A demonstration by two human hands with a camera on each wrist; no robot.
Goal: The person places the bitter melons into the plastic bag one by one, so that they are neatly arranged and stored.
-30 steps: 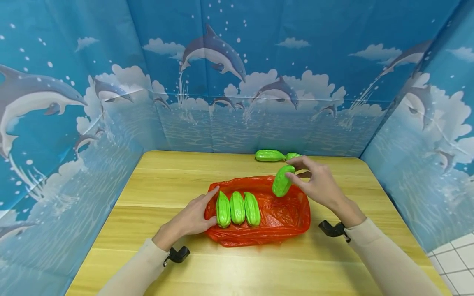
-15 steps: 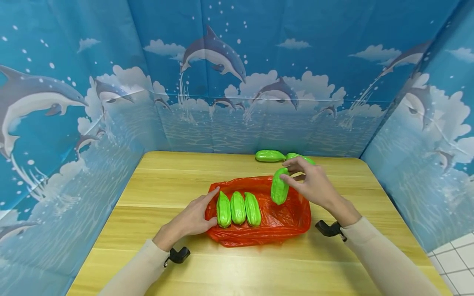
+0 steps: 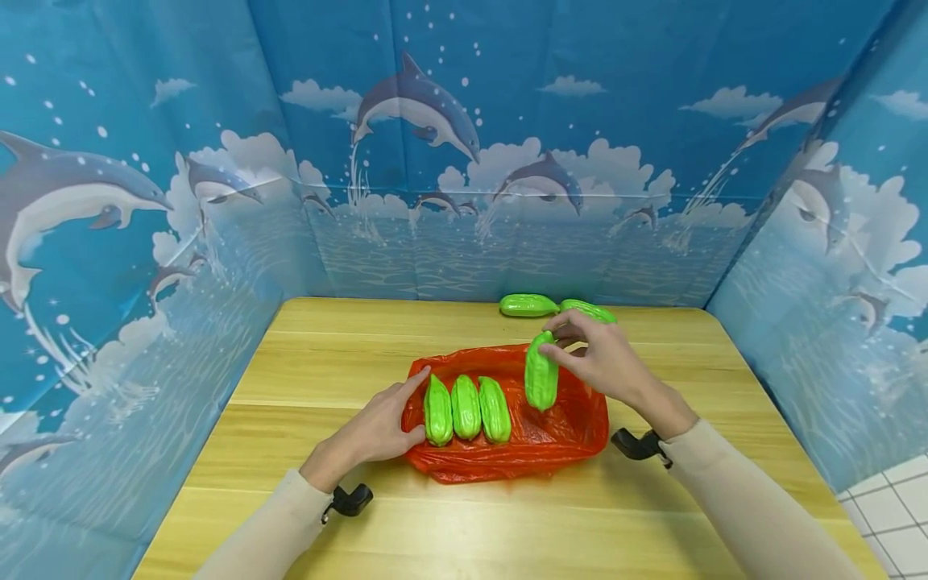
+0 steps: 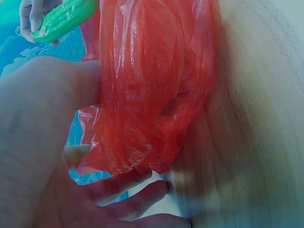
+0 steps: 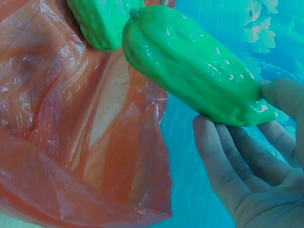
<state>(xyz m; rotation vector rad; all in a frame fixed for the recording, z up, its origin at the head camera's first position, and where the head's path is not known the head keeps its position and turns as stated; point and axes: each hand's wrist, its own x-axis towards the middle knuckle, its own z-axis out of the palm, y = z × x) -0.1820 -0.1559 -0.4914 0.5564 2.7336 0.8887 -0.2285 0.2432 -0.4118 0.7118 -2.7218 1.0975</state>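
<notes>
In the head view, my right hand [image 3: 598, 354] pinches a glossy green bitter melon [image 3: 541, 377] by its upper end, tilted over the right half of a red plastic bag [image 3: 507, 466]. The right wrist view shows thumb and fingertips on the tapered tip of this bitter melon [image 5: 190, 61]. At the bag's left end rests my left hand [image 3: 373, 423], its thumb and straight index finger spread along the rim. The left wrist view has its other fingers [image 4: 137, 199] extended beside the red plastic [image 4: 142, 85]. Three bitter melons [image 3: 466, 407] lie side by side within the bag's left half.
Two more bitter melons [image 3: 528, 304] lie at the back edge of the wooden table [image 3: 326, 338], behind the bag. Blue dolphin-print sheets [image 3: 464, 242] stand close along the back and both sides. Black wrist mounts [image 3: 351, 499] protrude below both forearms.
My right hand has moved left and slightly down, bringing the bitter melon lower over the bag and turning it more upright. The left hand stays in place.
</notes>
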